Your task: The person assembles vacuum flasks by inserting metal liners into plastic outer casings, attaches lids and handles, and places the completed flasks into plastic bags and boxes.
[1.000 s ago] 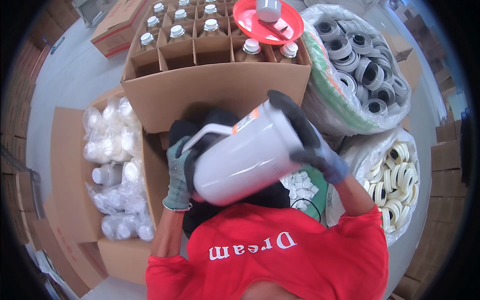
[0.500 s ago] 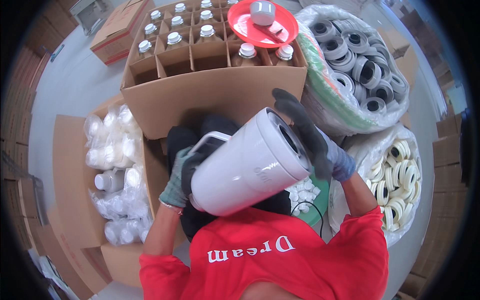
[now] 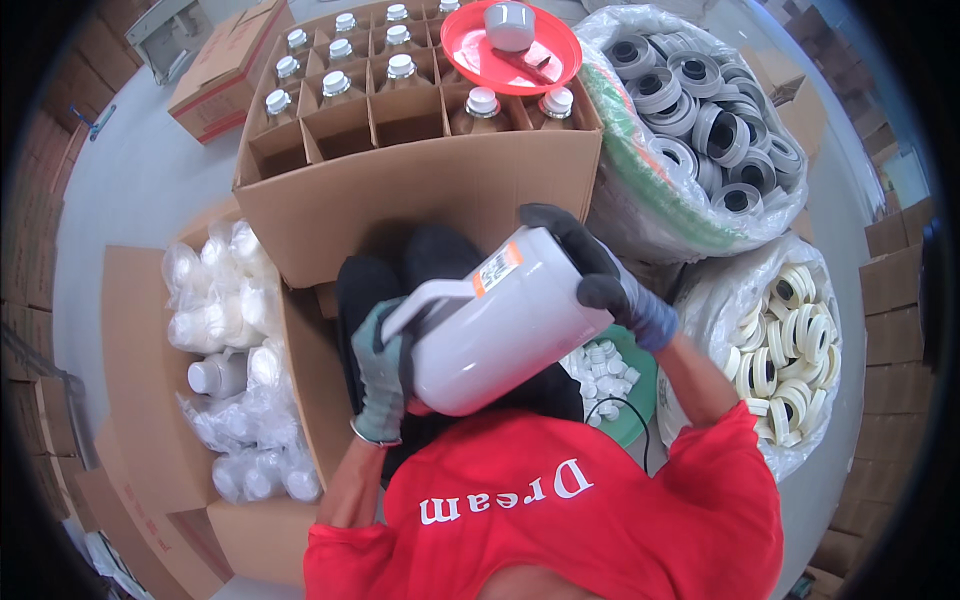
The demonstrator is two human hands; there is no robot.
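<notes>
A glossy pale grey jug (image 3: 500,320) lies tilted across my lap, its handle toward the upper left and an orange-and-white label near its top. My left hand (image 3: 383,365), in a grey-green glove with dark fingers, holds it at the lower end by the handle. At the upper end my right hand (image 3: 590,262), gloved in dark and grey, curls over the rim. It covers most of the opening, so the inside of the mouth is hidden. Right of the jug, small white caps (image 3: 603,375) lie on a green round surface (image 3: 640,350).
A divided carton (image 3: 420,180) of white-capped bottles stands ahead, with a red dish (image 3: 462,62) holding a grey cup (image 3: 510,27) on its corner. Bags of grey rings (image 3: 690,105) and cream rings (image 3: 790,340) stand right. At left, a carton (image 3: 140,370) holds plastic-wrapped white jugs (image 3: 225,310).
The jug has turned about its length, bringing its handle and label into view and its printed side out of sight. My right hand has closed over the rim.
</notes>
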